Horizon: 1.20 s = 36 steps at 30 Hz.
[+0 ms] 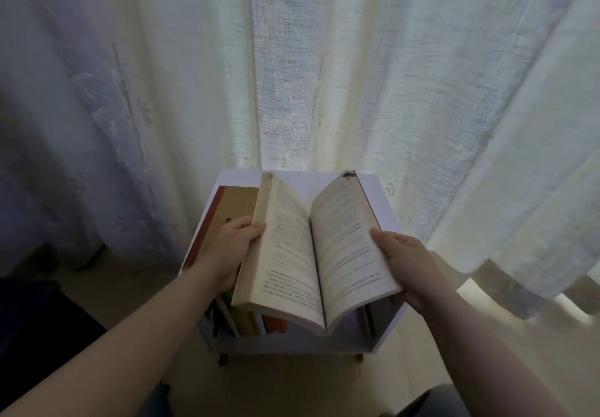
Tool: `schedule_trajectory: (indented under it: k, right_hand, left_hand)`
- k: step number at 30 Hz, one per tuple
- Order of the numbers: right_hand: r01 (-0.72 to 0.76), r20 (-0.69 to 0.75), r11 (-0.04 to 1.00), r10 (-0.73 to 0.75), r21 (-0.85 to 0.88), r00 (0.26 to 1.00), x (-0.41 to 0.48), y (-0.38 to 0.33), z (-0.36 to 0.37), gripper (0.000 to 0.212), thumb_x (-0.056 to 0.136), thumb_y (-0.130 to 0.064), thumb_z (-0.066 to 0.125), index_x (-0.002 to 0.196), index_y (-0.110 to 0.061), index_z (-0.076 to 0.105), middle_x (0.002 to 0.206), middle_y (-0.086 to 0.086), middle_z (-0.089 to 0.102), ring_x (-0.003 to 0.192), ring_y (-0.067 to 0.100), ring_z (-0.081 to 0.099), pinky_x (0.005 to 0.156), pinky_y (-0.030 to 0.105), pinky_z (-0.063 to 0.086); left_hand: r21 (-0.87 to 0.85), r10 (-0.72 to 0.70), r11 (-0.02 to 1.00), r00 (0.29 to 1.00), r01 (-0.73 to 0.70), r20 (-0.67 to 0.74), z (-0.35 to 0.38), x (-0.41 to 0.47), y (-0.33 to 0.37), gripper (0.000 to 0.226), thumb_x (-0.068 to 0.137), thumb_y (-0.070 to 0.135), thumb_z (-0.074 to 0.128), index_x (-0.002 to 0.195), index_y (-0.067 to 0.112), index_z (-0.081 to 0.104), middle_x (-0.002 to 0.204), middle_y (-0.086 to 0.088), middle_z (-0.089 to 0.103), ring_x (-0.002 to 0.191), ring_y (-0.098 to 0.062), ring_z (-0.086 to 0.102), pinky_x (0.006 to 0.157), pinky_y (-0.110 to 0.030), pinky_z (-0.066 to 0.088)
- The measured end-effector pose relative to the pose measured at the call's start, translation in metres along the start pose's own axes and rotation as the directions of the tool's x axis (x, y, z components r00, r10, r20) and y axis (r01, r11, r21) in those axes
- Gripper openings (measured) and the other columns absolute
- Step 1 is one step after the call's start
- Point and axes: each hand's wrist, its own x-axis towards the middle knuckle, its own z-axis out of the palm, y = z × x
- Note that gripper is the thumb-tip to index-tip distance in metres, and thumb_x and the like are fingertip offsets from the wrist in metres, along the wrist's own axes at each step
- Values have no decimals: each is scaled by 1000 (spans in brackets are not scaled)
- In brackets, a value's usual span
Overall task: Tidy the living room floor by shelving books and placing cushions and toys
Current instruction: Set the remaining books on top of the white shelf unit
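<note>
Two hands on one open book (319, 248), seen from the head camera. Left hand (232, 248) gripping the left edge, thumb on the page; right hand (402, 261) gripping the right edge likewise. Held spread in the air just above a small white shelf (381, 196) in front of a pale curtain (324, 59). Several standing books (251, 321) already upright in the shelf's lower compartment, a tan book (238, 202) lying flat on its top. Probably partway through the shelving: this volume yet to be closed and slotted in. No cushions or toys in view, so impossible to judge that part. Pale floor (292, 384) beneath the shelf legs.
</note>
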Motion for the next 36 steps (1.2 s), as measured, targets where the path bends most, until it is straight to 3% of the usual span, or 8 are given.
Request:
schedule_trajectory:
  k: [5,11,15,18,26,30,34,36]
  right_hand:
    - [-77,-22,997,77,1,997,7,8,-29,37,100,-28,46,97,0,70,92,16,74,83,31,69,70,35,55]
    - [-105,-54,990,110,92,992,33,21,-48,32,102,-23,43,94,-5,68,90,14,73,79,25,69,71,34,55]
    - [-150,-49,968,163,199,985,63,27,-50,31,102,-22,41,100,-5,66,97,14,72,87,27,69,76,37,55]
    - [-196,-22,948,208,249,978,87,28,-51,33,102,-24,40,111,-2,63,106,16,71,97,30,68,85,42,55]
    - [-222,60,944,214,242,975,132,23,-48,30,102,-24,41,103,-5,65,100,13,72,90,29,69,83,43,56]
    - [-208,-2,963,211,174,977,138,31,-69,33,100,-23,44,98,3,64,88,12,71,77,25,65,72,34,53]
    - [-192,-112,959,219,208,969,129,46,-99,26,99,-23,47,95,-2,62,101,18,68,94,31,66,82,36,55]
    - [-175,-141,960,208,219,968,122,53,-112,24,98,-23,50,97,-2,63,106,20,68,101,33,65,87,39,55]
  left_hand:
    - [70,42,997,999,-44,26,39,9,16,25,97,21,50,117,15,63,106,-9,69,91,-28,68,65,-37,55]
    - [167,78,983,996,-82,30,72,30,31,22,98,22,50,112,15,65,103,-6,69,86,-24,68,63,-33,53]
    - [232,103,968,995,-97,-11,84,52,44,15,96,23,53,91,23,67,96,-2,70,86,-22,67,74,-38,55]
    - [269,128,957,991,-110,-50,92,71,57,17,96,21,53,84,25,65,91,2,67,80,-17,65,64,-29,50]
    - [374,134,922,989,-103,-57,109,115,71,18,95,22,53,103,14,67,101,-4,67,90,-24,65,70,-31,52]
    - [437,150,891,988,-126,-21,127,129,64,17,93,21,55,103,11,66,100,-3,65,89,-22,62,68,-28,48]
    - [577,229,790,973,-206,33,159,137,52,15,88,14,55,86,3,65,81,-5,57,73,-20,50,59,-27,36]
    - [641,233,737,971,-213,55,176,139,45,18,86,12,52,69,6,54,68,-1,49,64,-17,44,53,-26,30]
